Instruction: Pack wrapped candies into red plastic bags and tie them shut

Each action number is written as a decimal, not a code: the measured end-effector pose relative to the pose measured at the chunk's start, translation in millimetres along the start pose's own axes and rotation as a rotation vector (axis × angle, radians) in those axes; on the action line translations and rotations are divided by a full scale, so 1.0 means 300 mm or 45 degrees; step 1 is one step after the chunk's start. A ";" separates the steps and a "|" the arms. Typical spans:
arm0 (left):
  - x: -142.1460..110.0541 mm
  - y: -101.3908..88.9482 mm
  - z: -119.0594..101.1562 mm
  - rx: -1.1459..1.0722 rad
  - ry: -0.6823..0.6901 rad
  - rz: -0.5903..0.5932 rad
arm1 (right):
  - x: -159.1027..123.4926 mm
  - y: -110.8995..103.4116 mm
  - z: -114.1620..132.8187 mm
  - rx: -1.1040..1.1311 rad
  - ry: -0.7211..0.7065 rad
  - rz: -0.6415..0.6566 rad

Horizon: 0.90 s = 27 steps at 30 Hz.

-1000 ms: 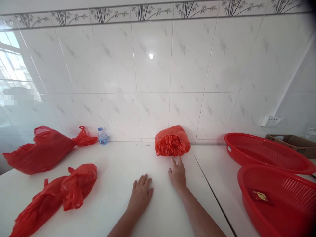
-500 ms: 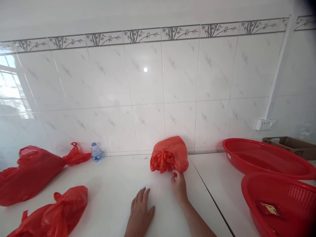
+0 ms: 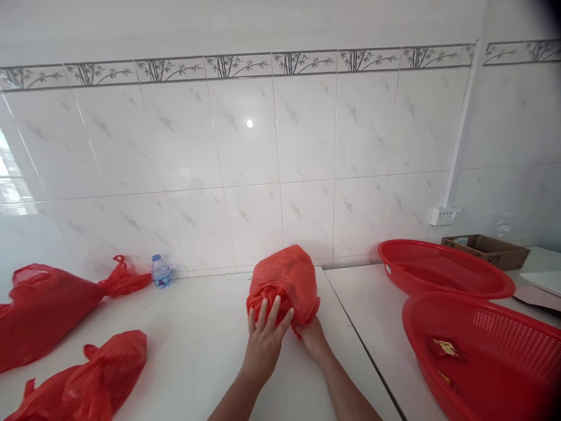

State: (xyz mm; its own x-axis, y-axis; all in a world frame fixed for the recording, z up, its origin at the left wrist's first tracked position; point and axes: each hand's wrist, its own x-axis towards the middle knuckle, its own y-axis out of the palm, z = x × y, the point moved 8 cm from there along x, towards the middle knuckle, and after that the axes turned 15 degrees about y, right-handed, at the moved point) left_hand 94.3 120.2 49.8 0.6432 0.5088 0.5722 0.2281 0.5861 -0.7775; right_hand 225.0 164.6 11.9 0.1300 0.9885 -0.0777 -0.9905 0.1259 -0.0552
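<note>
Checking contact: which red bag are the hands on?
The bag right of the bottle: the left hand is on its front, the right hand at its lower right. The other bags lie left of the bottle, untouched.

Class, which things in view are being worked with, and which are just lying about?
In hand:
bundled red bag
left hand, on its front
right hand, at its right side, fingers hidden

Apparently just lying about:
other red bags
capped bottle
two red baskets
packets in the nearer one
cardboard box
</note>
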 end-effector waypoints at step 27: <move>0.251 0.119 0.179 0.090 -0.209 0.168 | -0.005 -0.189 -0.126 0.958 0.241 0.495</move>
State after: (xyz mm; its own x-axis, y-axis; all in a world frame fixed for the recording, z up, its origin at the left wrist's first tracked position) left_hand 111.6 213.5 79.1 0.5351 0.6765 0.5060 0.0943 0.5474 -0.8315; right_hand 282.6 152.9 -22.4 -0.2850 0.9507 -0.1226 -0.7241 -0.1297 0.6774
